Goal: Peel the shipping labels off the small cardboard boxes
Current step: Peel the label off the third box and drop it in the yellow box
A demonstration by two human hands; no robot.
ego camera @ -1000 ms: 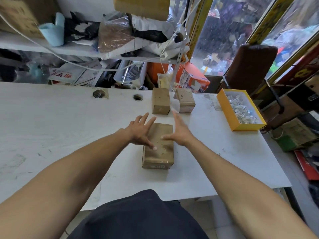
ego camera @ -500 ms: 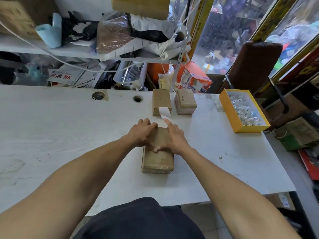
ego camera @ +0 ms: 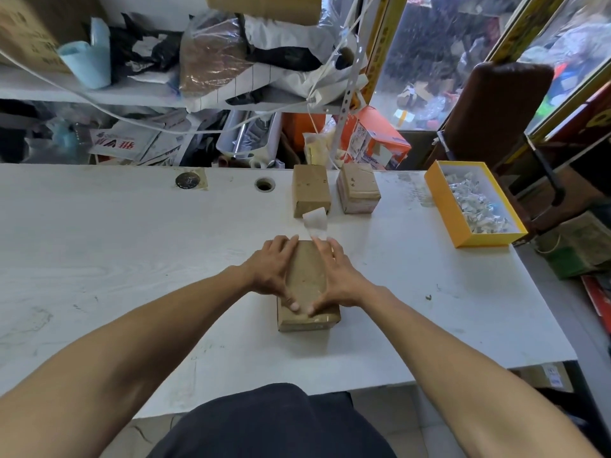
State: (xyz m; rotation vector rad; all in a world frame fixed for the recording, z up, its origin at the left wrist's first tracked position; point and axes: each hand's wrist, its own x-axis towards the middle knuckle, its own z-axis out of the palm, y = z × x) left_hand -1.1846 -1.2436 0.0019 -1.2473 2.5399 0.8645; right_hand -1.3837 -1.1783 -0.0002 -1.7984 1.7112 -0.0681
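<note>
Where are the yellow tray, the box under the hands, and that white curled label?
yellow tray (ego camera: 435,196), head view, left wall.
box (ego camera: 305,276), head view, top face.
white curled label (ego camera: 315,219), head view, curled middle.

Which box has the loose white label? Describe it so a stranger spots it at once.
Start at the yellow tray on the white table's right side. Left of it, near the far edge, stand two small brown boxes. It is the left box, farther from the tray: a curled white label sticks up at its near edge, while the right box shows none.
</note>
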